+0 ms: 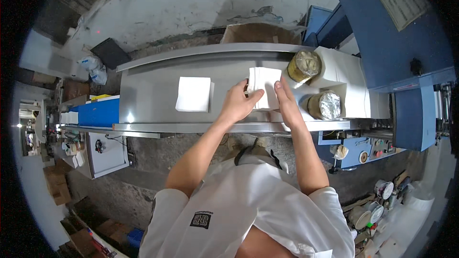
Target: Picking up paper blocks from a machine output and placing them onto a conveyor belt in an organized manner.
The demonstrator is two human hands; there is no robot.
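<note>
A thick stack of folded white paper (266,83) stands on the metal tray table (153,91) between my two hands. My left hand (239,102) is closed around its left side, thumb over the front. Against its right edge my right hand (288,102) presses with the fingers held together. The undersides of both hands are hidden. Further left on the table lies a second stack of white paper (193,94), squared and touched by neither hand. Two foil-topped cylinders, one far (305,65) and one near (325,104), stand just right of my right hand.
A long white row of paper (342,67) reaches from the right toward the cylinders. Beyond it stands a blue machine (401,43); a control panel (380,148) sits below. A blue box (99,112) is at the table's left end. Raised metal rims (210,48) edge the table.
</note>
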